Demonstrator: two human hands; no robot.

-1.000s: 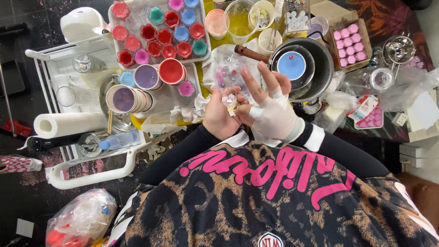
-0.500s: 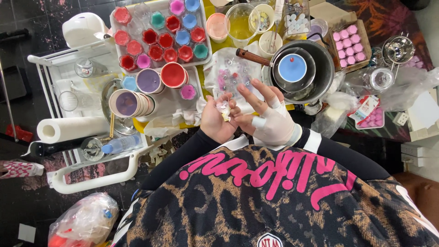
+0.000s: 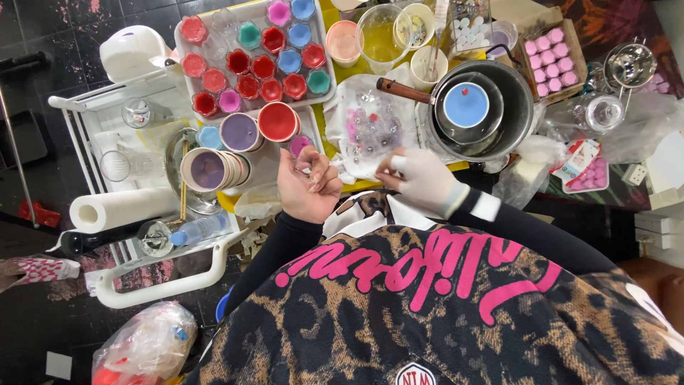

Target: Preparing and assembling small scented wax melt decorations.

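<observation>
Both hands have parted since a moment ago: the left hand (image 3: 308, 187) is curled closed around a small pale piece, while the gloved right hand (image 3: 420, 175) pinches at the plastic sheet (image 3: 370, 128) of beads, best lifted singly with fingertips kept low.

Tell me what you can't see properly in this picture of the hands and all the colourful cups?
- Head view: the left hand is curled, so its fingers hide whatever small thing it may hold.
- Head view: the right hand, in a white wrap, rests at the clear bag; its fingertips are hidden.
- Head view: the small bits inside the bag are too tiny to name.
- Head view: the tray of cups is cut off by the top edge.
</observation>
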